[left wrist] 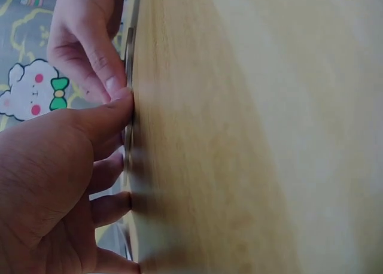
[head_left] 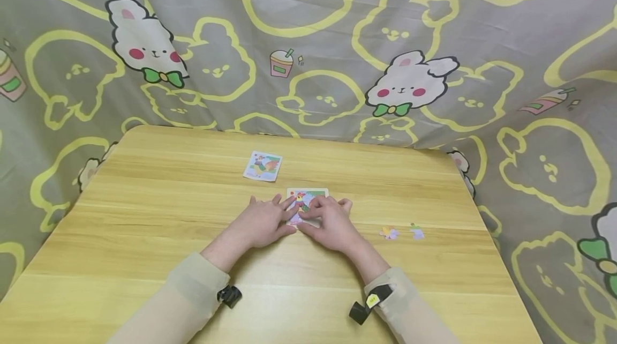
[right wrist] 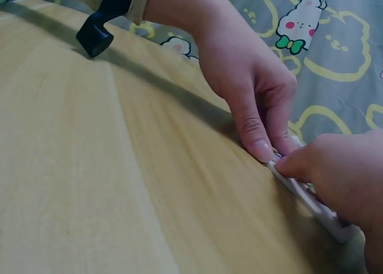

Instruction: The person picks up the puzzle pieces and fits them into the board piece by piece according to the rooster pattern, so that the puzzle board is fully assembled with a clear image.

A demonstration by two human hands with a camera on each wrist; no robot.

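A rooster jigsaw puzzle in a shallow pale-edged tray lies flat on the table, partly covered by both hands. My left hand rests with spread fingers at its left side; the thumb and forefinger touch the near left corner. From the right, my right hand bends over the puzzle. Its thumb and forefinger pinch a small lilac puzzle piece by that same corner. In the right wrist view, the fingertips of both hands meet at the tray's edge. Fingers hide most of the piece.
Loose puzzle pieces lie on the table to the right, with another piece beyond them. A square rooster picture card lies behind the puzzle. A patterned curtain hangs around the wooden table.
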